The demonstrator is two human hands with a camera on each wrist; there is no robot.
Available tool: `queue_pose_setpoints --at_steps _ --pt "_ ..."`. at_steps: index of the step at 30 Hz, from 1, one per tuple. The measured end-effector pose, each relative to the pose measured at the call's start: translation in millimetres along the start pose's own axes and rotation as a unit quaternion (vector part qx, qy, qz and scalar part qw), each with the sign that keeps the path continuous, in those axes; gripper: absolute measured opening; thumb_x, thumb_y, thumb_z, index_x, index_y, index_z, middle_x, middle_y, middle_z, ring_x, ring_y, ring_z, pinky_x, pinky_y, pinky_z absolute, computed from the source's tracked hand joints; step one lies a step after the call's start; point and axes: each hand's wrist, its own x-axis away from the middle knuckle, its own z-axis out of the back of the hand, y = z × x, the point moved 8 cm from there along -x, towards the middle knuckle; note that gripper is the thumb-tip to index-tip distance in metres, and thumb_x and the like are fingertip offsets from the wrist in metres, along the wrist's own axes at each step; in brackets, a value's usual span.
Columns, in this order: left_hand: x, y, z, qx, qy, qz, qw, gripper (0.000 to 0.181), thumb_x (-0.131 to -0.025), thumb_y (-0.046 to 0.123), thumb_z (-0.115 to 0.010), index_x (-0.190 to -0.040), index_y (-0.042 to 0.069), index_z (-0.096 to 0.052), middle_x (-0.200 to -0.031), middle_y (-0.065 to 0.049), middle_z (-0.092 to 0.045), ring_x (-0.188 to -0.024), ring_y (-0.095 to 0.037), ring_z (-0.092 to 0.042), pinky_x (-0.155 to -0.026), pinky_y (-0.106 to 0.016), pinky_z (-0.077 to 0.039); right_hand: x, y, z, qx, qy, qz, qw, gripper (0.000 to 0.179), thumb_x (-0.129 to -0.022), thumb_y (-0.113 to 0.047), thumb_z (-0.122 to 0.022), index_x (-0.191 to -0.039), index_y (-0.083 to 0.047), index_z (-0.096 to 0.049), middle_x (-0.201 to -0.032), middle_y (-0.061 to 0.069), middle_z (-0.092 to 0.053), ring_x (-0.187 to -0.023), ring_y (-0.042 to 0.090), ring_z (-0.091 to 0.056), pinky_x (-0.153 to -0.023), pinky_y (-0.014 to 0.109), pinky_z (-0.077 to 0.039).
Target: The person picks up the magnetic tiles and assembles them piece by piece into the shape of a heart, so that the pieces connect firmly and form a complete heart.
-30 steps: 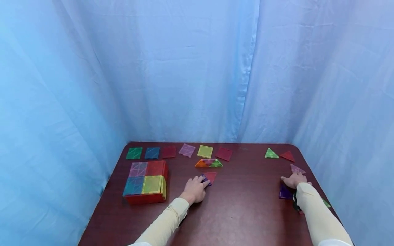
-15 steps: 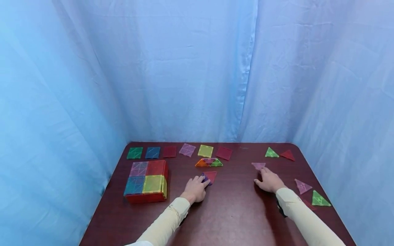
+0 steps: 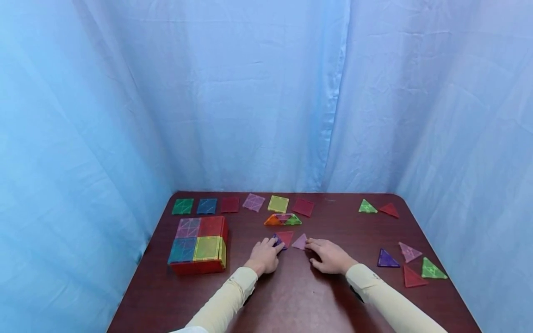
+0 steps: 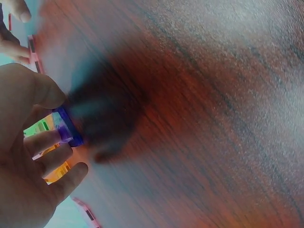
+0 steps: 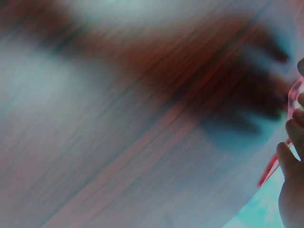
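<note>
My left hand point(image 3: 264, 256) pinches a dark purple triangular magnetic tile point(image 4: 69, 127) between thumb and fingers, low over the table. Right beside that tile lies a red triangular tile point(image 3: 285, 237). On the red tile's other side, my right hand point(image 3: 331, 258) grips a light purple triangular tile point(image 3: 300, 242) by its right corner, one point facing the red tile. Only part of this hand's fingers show at the right edge of the right wrist view. Just beyond, orange, pink and green triangles point(image 3: 293, 220) stand joined in a low strip.
A stack of square tiles point(image 3: 208, 249) stands at the left. Several single squares, among them a yellow one point(image 3: 278, 204), line the back edge. Loose triangles lie at the right, including a dark purple one point(image 3: 387, 259) and a green one point(image 3: 433, 269).
My right hand has carried the light purple tile from the right side of the table leftward, up beside the red triangle. My left hand stays in place on the dark purple tile.
</note>
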Motion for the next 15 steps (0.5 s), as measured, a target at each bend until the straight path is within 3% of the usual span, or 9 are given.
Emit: queue_pose_setpoints --at_steps 4,9,15 --pt "-0.4 -0.3 -0.2 0.005 -0.002 -0.006 1.0 0.053 -0.096 0.03 -0.062 -0.148 0.032 -0.054 -0.152 -0.001 -0.051 -0.131 -0.023 -0.05 -0.105 -0.043 -0.047 -14.0 -12 -6 -0.008 -0.007 0.001 0.9999 0.048 -0.092 -0.027 -0.071 -0.134 -0.005 -0.065 -0.143 0.017 -0.058 -0.129 0.033 -0.059 -0.104 0.05 -0.05" --pt "-0.1 -1.5 0.4 0.008 0.003 -0.011 0.9999 0.052 -0.096 0.03 -0.062 -0.147 0.032 -0.055 -0.152 0.0 -0.052 -0.13 -0.023 -0.051 -0.105 -0.042 -0.047 -27.2 -11 -8 -0.013 0.014 -0.055 0.9983 0.05 -0.093 -0.03 -0.073 -0.135 -0.004 -0.063 -0.136 0.018 -0.061 -0.125 0.035 -0.059 -0.103 0.055 -0.048" --pt "2.0 -3.2 -0.1 0.003 0.001 -0.013 0.9999 0.05 -0.097 0.03 -0.062 -0.146 0.032 -0.057 -0.15 -0.001 -0.053 -0.129 -0.024 -0.052 -0.106 -0.041 -0.046 -37.5 -7 -12 -0.044 0.006 -0.109 0.9931 0.063 -0.094 -0.039 -0.071 -0.145 -0.005 -0.055 -0.14 0.019 -0.057 -0.128 0.039 -0.054 -0.103 0.059 -0.044"
